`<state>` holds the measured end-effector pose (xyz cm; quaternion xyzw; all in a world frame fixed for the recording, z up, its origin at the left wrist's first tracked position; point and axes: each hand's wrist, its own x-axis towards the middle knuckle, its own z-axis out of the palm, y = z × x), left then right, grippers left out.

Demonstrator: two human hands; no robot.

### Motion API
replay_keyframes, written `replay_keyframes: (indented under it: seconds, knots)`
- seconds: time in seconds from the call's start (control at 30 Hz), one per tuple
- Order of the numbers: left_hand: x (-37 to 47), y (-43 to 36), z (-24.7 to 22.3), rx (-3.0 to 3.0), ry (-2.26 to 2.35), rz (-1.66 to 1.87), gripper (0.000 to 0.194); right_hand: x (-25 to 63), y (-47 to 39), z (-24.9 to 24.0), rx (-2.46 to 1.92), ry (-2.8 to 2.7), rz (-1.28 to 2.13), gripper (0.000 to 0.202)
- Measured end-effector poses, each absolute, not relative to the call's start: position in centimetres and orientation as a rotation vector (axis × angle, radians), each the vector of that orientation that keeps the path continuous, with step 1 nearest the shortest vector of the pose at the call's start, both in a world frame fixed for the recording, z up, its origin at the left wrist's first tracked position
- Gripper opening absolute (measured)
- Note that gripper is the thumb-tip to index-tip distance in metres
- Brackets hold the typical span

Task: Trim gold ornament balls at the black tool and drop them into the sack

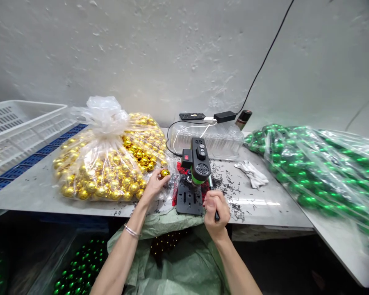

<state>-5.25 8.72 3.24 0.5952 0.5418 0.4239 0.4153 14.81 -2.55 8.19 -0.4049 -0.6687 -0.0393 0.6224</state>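
Note:
My left hand (154,183) is closed on a shiny gold ball (165,173), just right of a clear plastic bag (106,135) full of such balls. Wrapped round the lever handle (217,216) of a small black bench machine (199,157), my right hand (217,208) is at the table's front edge. The machine has a green ring under its head and a slotted black base plate (189,199). Nothing can be seen on the visible part of that plate. Below the edge, an open green sack (184,262) holds dark, gold-glinting balls.
A clear plastic box (224,141) carries a phone-like black device (192,116) and a power adapter (225,116). Black scraps (224,180) litter the table near a white glove (252,173). Bagged green balls (313,172) lie right; a white crate (27,119) stands left.

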Motion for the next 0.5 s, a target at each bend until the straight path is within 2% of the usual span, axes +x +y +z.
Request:
replay_keyframes:
  seconds: [0.13,0.5]
  knots:
    - [-3.2,6.0,2.6,1.195,1.003,0.999,0.06,14.7,-2.6,8.3,-0.946,-1.531,-0.092,0.026]
    - [-0.2,4.2,2.3,1.971,1.183,0.801,0.037,14.9,-2.7,8.5,-0.938,-1.572,-0.115,0.025]
